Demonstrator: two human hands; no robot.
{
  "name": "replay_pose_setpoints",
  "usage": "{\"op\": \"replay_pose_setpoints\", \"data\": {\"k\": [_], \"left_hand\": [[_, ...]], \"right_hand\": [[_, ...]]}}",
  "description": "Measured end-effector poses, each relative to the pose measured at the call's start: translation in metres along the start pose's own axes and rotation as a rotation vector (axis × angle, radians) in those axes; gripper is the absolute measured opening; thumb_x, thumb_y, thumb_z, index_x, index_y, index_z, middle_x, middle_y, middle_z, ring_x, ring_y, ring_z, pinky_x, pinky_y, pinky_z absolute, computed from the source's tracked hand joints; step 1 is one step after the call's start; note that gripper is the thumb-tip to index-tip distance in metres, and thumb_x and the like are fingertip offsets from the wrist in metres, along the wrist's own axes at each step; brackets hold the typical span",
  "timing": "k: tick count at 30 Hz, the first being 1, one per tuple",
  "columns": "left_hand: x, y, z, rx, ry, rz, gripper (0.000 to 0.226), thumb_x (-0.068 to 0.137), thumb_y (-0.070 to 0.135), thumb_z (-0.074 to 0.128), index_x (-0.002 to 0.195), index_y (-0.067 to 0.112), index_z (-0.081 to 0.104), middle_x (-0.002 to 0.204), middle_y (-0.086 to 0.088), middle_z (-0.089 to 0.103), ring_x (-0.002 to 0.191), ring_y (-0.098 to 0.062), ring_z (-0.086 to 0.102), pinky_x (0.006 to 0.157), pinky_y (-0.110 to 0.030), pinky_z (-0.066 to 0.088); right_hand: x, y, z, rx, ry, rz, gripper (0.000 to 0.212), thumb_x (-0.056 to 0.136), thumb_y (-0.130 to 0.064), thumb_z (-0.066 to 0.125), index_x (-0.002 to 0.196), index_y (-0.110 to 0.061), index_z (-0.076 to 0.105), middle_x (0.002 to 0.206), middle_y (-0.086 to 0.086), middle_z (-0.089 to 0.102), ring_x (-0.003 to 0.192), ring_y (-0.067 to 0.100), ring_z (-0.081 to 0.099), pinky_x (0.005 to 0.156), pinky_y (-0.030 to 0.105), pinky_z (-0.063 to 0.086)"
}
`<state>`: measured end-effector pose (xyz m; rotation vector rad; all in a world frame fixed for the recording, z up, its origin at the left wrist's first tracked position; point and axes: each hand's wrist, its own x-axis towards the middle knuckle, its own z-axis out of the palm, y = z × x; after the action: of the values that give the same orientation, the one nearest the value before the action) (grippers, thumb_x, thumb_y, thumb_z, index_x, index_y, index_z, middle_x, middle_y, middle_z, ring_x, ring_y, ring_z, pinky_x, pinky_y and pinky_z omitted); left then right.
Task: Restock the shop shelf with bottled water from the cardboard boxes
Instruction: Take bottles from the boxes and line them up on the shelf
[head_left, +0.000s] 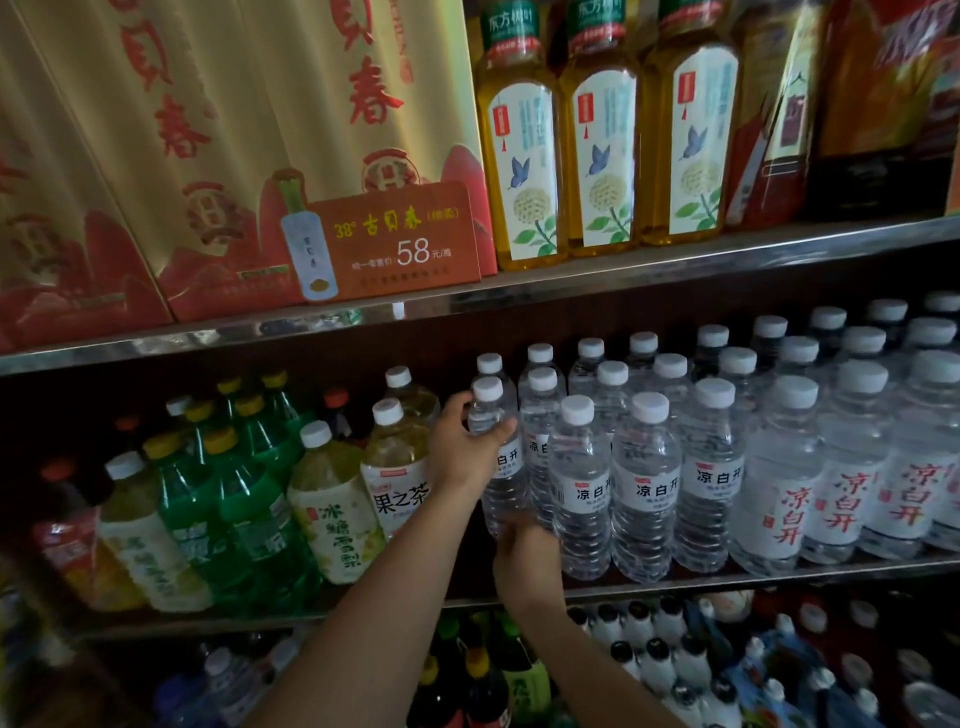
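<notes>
- Water bottle (497, 457) stands at the left end of the water row, near the shelf (675, 574) front edge.
- Our left hand (464, 448) grips its shoulder; our right hand (525, 552) curls at its base.
- We judge it heavy, smooth, thin-walled: best held by neck and base.

Top shelf has red-and-gold gift boxes (156, 156), an orange price card (395, 244) and yellow tea bottles (602, 145); green soda bottles (249, 493) sit below.
</notes>
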<state>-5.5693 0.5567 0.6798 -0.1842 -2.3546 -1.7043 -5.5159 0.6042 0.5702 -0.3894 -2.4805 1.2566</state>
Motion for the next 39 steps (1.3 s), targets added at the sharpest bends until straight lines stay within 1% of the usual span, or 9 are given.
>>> {"op": "replay_pose_setpoints", "data": {"k": [5,12,18,24,28,31,33,36,39], "left_hand": [[0.011,0.003,0.006,-0.063,-0.034,-0.006,0.048,0.079,0.021,0.076,0.123,0.016,0.057,0.099,0.010,0.057,0.095,-0.014,0.059,0.082,-0.031,0.049],[0.010,-0.001,0.004,-0.138,-0.073,-0.057,0.054,0.081,0.020,0.074,0.130,0.018,0.053,0.109,0.008,0.057,0.105,-0.016,0.059,0.095,-0.039,0.050],[0.007,0.013,-0.008,-0.052,-0.232,-0.096,0.033,0.089,0.017,0.061,0.121,0.025,0.059,0.114,0.002,0.065,0.108,-0.021,0.061,0.097,-0.043,0.049],[0.002,0.028,-0.028,-0.069,-0.244,-0.232,0.045,0.086,0.018,0.063,0.130,0.014,0.053,0.122,-0.006,0.061,0.110,-0.024,0.059,0.094,-0.038,0.049],[-0.008,0.033,-0.046,-0.102,-0.256,-0.351,0.078,0.068,0.034,0.070,0.137,0.013,0.041,0.133,-0.010,0.054,0.117,-0.028,0.055,0.100,-0.045,0.046],[-0.027,0.045,-0.063,-0.144,-0.263,-0.366,0.070,0.087,0.026,0.066,0.145,0.010,0.030,0.142,-0.011,0.045,0.127,-0.029,0.047,0.106,-0.043,0.041],[-0.031,0.044,-0.070,-0.140,-0.268,-0.388,0.064,0.092,0.025,0.060,0.147,0.010,0.029,0.144,-0.014,0.042,0.127,-0.030,0.046,0.102,-0.036,0.043],[-0.039,0.050,-0.076,-0.181,-0.290,-0.414,0.058,0.095,0.019,0.055,0.146,0.010,0.030,0.145,-0.015,0.040,0.127,-0.032,0.047,0.100,-0.035,0.043],[-0.044,0.052,-0.075,-0.156,-0.301,-0.354,0.061,0.091,0.015,0.061,0.146,0.016,0.033,0.147,-0.012,0.039,0.130,-0.028,0.045,0.105,-0.035,0.042]], "right_hand": [[0.005,-0.001,0.001,-0.010,0.009,-0.005,0.024,0.085,0.005,0.043,0.085,-0.014,0.058,0.073,-0.002,0.051,0.066,0.012,0.047,0.062,0.022,0.037],[0.004,-0.005,0.003,-0.012,-0.043,0.036,0.018,0.088,0.001,0.042,0.089,-0.011,0.056,0.080,0.005,0.056,0.075,0.020,0.054,0.065,0.026,0.040],[-0.003,-0.012,-0.003,-0.012,-0.155,0.022,0.025,0.091,-0.009,0.049,0.115,-0.007,0.056,0.111,0.011,0.062,0.103,0.023,0.059,0.083,0.025,0.046],[-0.009,-0.025,-0.027,0.004,-0.195,-0.013,0.042,0.090,-0.008,0.056,0.132,-0.012,0.050,0.121,0.009,0.062,0.110,0.023,0.058,0.077,0.016,0.037],[-0.014,-0.035,-0.037,-0.016,-0.209,-0.037,0.049,0.087,-0.012,0.063,0.134,-0.011,0.048,0.124,0.008,0.062,0.108,0.021,0.060,0.079,0.021,0.045],[-0.020,-0.043,-0.039,-0.006,-0.202,-0.051,0.051,0.085,-0.016,0.068,0.133,-0.011,0.049,0.126,0.005,0.061,0.112,0.020,0.059,0.079,0.017,0.042],[-0.022,-0.049,-0.040,0.001,-0.188,-0.040,0.052,0.085,-0.020,0.068,0.132,-0.010,0.049,0.124,0.007,0.062,0.112,0.021,0.058,0.077,0.018,0.042],[-0.020,-0.055,-0.038,-0.030,-0.174,-0.021,0.055,0.087,-0.025,0.066,0.135,-0.007,0.045,0.126,0.012,0.060,0.114,0.024,0.058,0.084,0.024,0.045],[-0.014,-0.054,-0.037,-0.033,-0.152,-0.021,0.046,0.088,-0.022,0.065,0.129,-0.007,0.048,0.123,0.011,0.062,0.111,0.025,0.059,0.078,0.023,0.043]]}}
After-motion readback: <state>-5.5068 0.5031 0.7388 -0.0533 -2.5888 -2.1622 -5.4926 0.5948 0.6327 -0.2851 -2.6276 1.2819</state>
